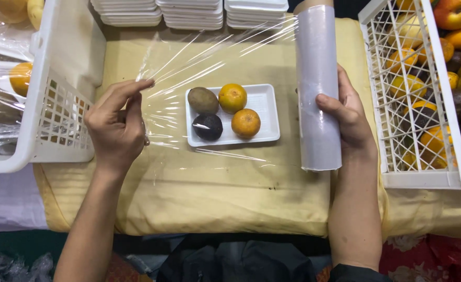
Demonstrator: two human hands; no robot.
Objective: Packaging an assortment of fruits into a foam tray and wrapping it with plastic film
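A white foam tray (266, 107) lies on the yellow cloth and holds two oranges (233, 97), a brown fruit (203, 100) and a dark purple fruit (208, 127). A sheet of clear cling film (188, 68) is stretched over the tray. My left hand (116, 125) pinches the film's free edge at the left. My right hand (348, 112) grips the roll of cling film (318, 89), which lies lengthwise to the right of the tray.
A white plastic basket (63, 120) with wrapped fruit trays sits at the left. Another white basket (413, 104) full of loose oranges and dark fruit stands at the right. Stacks of empty white foam trays (188, 13) line the far edge of the cloth.
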